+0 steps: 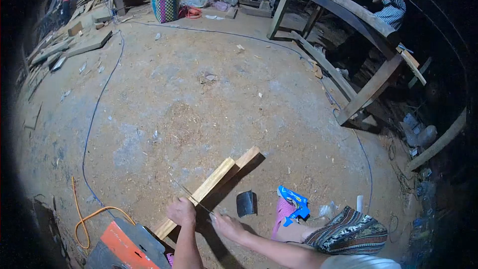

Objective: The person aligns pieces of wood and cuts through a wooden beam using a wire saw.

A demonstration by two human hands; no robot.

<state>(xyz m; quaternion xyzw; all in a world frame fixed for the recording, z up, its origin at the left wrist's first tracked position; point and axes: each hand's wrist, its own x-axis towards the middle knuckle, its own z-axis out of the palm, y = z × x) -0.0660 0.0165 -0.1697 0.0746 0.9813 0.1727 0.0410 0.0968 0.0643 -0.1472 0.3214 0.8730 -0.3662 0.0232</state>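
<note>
A pale wooden beam [215,179] lies slanted near the bottom centre, its upper part over a second wood piece [247,157]. My left hand [181,212] is closed on the beam, pressing it from above. Just to the right, my right hand [226,225] is closed round the near end of a thin, long tool [191,195], which crosses the beam beside my left hand. The tool looks like a narrow blade, but its details are too small to tell.
An orange and grey case [127,246] stands at bottom left by an orange cord [76,204]. A dark scrap [246,203] and a pink sandal [283,211] lie right of the beam. A wooden table [343,5] stands upper right, a person [391,10] behind it.
</note>
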